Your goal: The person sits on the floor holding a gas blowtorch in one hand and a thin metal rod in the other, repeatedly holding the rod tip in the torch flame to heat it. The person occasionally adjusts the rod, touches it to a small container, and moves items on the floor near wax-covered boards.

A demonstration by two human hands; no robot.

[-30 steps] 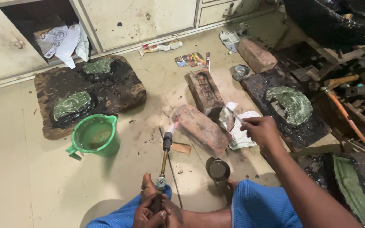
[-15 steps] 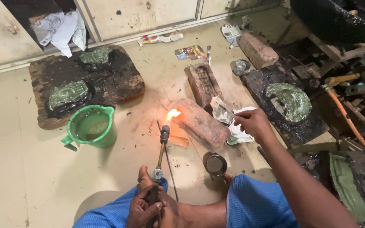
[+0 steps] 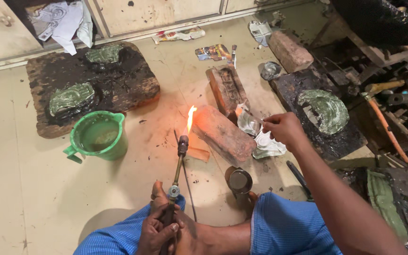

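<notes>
The left hand [image 3: 159, 231] is low in the view, between the person's knees, its grip clamped around the handle of a gas torch [image 3: 176, 177]. The torch points away from the person over the floor [image 3: 20, 189], and an orange flame [image 3: 191, 118] rises from its nozzle. The flame stands just beside the near end of a reddish brick [image 3: 223, 134] that lies at a slant on the floor.

The right hand [image 3: 284, 130] reaches out over the far side of that brick, its grip pinched shut on a thin stick [image 3: 253, 119] whose tip points toward the flame. What the stick is made of cannot be told. Just below this hand lies a crumpled sheet of shiny foil or paper [image 3: 263, 144], touching the brick's side.

A small round metal cup [image 3: 238, 181] stands on the floor near the person's knee, between the torch and the right arm. A green plastic jug [image 3: 99, 137] holding liquid stands to the left, just in front of a dark, tar-covered board [image 3: 119, 82] that bears two greenish shaped metal pieces. Beyond the brick lies a second, darker block [image 3: 225, 87], and to the right another black board [image 3: 341, 137] carries a curved greenish piece [image 3: 329, 108].
</notes>
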